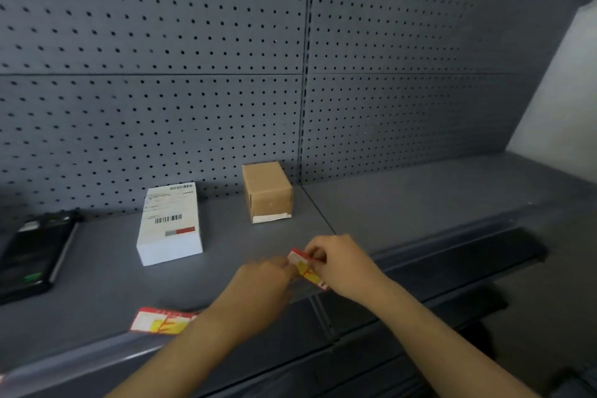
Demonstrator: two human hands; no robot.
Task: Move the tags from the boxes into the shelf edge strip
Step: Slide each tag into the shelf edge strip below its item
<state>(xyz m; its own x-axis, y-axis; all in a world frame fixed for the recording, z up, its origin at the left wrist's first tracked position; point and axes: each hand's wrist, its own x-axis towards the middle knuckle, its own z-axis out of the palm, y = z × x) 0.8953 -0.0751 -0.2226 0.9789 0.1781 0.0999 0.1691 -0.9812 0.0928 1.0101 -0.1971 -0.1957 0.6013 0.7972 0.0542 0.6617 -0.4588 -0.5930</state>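
Both hands meet over the front of the grey shelf (420, 203). My right hand (342, 263) pinches a red, white and yellow tag (305, 266) from the right. My left hand (261, 281) holds the same tag at its left end. The tag is tilted, just above the shelf edge strip (452, 237). A second tag of the same colours (161, 321) lies flat on the shelf near the front edge, partly hidden by my left forearm. A white box (169, 226) with barcode labels and a brown cardboard box (267, 192) stand further back.
A black handheld device (32, 255) lies at the far left of the shelf. Grey pegboard (161, 74) forms the back wall. A lower dark shelf (436, 284) juts out below the front edge on the right.
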